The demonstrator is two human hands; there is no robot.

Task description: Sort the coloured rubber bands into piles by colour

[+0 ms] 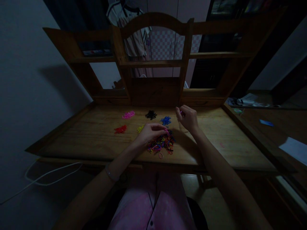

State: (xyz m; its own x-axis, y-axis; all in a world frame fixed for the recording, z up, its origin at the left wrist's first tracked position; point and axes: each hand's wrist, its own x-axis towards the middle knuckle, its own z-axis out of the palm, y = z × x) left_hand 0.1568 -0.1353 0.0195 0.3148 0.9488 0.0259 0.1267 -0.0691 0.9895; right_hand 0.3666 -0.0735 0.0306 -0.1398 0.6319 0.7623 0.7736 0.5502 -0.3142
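Note:
A mixed pile of small coloured rubber bands (pixel 161 144) lies near the front of the wooden desk. Over its upper edge, my left hand (pixel 151 132) pinches a pink rubber band (pixel 167 131) between thumb and fingertips. My right hand (pixel 189 118) is held to the right of the blue bands (pixel 165 120), its fingers curled closed; a speck of purple shows at them, too small to name. Sorted by colour around the pile are pink bands (pixel 128 115), black bands (pixel 151 115), red bands (pixel 120 129) and yellow bands (pixel 140 128), the last partly hidden by my left hand.
A single pale pink band (pixel 161 155) lies at the pile's front edge. The desk (pixel 96 137) has a wooden shelf unit (pixel 153 64) along its back. To the right, a lower surface holds a sheet of paper (pixel 295 149). A white cable (pixel 50 174) hangs at left.

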